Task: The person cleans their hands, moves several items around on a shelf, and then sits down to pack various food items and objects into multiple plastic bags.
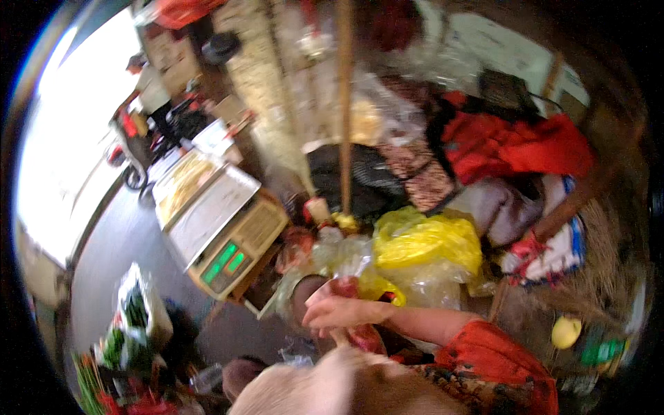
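Note:
My right hand (340, 313) reaches in from the right, the arm leaving a red patterned sleeve (506, 355). Its fingers are bent. Against them lies a blurred pinkish-red thing (343, 287); whether it is gripped cannot be told. A large blurred patch of bare skin (332, 386), seemingly my left arm close to the camera, covers the bottom middle, and its fingers cannot be made out. Just beyond my right hand are clear plastic bags (353, 254) and a yellow plastic bag (428, 244).
A lit digital scale (223, 264) with a metal pan (223, 215) stands left, beside a tray of pale strands (187, 179). Bagged green vegetables (135, 316) are lower left. A wooden pole (345, 109) rises near a black bag (358, 179). A person (153, 91) is by a motorbike.

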Demonstrator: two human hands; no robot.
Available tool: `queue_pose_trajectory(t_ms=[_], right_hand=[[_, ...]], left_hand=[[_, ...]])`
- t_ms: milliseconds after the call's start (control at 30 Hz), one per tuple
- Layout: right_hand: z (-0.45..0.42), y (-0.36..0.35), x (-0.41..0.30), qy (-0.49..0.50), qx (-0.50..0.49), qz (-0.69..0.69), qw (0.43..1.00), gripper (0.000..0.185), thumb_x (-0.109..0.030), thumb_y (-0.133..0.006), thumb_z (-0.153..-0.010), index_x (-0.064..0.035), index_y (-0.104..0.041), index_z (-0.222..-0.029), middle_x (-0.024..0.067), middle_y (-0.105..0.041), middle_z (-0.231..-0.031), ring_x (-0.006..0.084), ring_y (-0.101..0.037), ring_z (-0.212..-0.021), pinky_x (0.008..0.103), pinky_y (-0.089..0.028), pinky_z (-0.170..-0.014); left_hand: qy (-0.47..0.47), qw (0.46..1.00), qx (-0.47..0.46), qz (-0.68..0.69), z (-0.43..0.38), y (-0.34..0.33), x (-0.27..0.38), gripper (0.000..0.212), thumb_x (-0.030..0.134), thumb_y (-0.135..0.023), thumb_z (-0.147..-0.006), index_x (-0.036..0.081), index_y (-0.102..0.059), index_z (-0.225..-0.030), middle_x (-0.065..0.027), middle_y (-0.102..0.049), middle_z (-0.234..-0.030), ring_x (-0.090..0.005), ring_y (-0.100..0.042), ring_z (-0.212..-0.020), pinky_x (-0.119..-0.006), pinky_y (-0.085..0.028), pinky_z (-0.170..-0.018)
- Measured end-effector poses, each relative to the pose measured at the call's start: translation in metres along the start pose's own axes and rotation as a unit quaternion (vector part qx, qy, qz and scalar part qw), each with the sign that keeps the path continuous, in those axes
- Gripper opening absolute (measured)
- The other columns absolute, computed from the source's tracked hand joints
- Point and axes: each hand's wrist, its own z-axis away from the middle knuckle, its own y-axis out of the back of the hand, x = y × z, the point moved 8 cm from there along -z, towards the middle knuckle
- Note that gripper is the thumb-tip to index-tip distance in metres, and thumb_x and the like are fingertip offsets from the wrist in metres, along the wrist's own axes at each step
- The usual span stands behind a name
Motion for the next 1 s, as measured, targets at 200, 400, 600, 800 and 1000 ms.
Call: queue_pose_trajectory(t_ms=[200, 400, 600, 800, 1000], right_hand=[[0.018, 0.009, 0.007, -0.019, 0.069, 0.033, 0.997, 0.027, -0.015, -0.052, -0.097, 0.0018, -0.057, -0.118, 0.0055, -0.064, -0.098, 0.011, -0.062, -0.083, 0.0241, -0.049, -0.072], [0.007, 0.001, 0.013, 0.0, 0.085, 0.019, 0.996, 0.024, -0.012, -0.053, -0.094, -0.0004, -0.059, -0.115, 0.0052, -0.065, -0.091, 0.0097, -0.062, -0.076, 0.0245, -0.05, -0.07], [0.007, 0.01, 0.024, -0.02, 0.134, 0.01, 0.991, 0.023, -0.008, -0.053, -0.094, -0.0002, -0.061, -0.114, 0.0059, -0.066, -0.091, 0.0101, -0.063, -0.075, 0.0247, -0.051, -0.069], [0.011, 0.011, 0.016, -0.028, 0.19, 0.013, 0.981, 0.018, -0.006, -0.055, -0.091, 0.0001, -0.062, -0.107, 0.0075, -0.067, -0.085, 0.0116, -0.063, -0.066, 0.0237, -0.05, -0.061], [0.005, 0.004, 0.022, -0.007, 0.181, 0.034, 0.983, 0.019, -0.005, -0.054, -0.091, 0.0003, -0.063, -0.108, 0.0078, -0.068, -0.086, 0.011, -0.063, -0.066, 0.0232, -0.05, -0.061]], left_hand=[[-0.03, 0.995, -0.089, 0.032, -0.022, -0.025, -0.001, 0.027, 0.023, -0.054, -0.091, -0.001, -0.064, -0.095, -0.012, -0.066, -0.094, -0.0282, -0.062, -0.083, -0.037, -0.048, -0.074], [-0.053, 0.996, -0.077, 0.012, -0.006, -0.022, 0.021, 0.03, 0.026, -0.052, -0.092, -0.002, -0.064, -0.095, -0.0126, -0.066, -0.095, -0.0291, -0.062, -0.084, -0.038, -0.048, -0.074], [-0.072, 0.994, -0.076, -0.021, 0.004, -0.022, 0.038, 0.033, 0.028, -0.051, -0.094, -0.002, -0.063, -0.095, -0.0131, -0.066, -0.095, -0.0301, -0.062, -0.085, -0.038, -0.048, -0.074], [-0.088, 0.993, -0.055, -0.06, 0.02, -0.024, 0.05, 0.036, 0.031, -0.049, -0.095, -0.002, -0.063, -0.096, -0.0136, -0.066, -0.096, -0.0311, -0.062, -0.086, -0.039, -0.048, -0.075], [-0.101, 0.991, -0.044, -0.078, 0.032, -0.023, 0.06, 0.039, 0.033, -0.048, -0.097, -0.002, -0.063, -0.096, -0.0141, -0.066, -0.097, -0.0321, -0.063, -0.087, -0.04, -0.048, -0.075]])
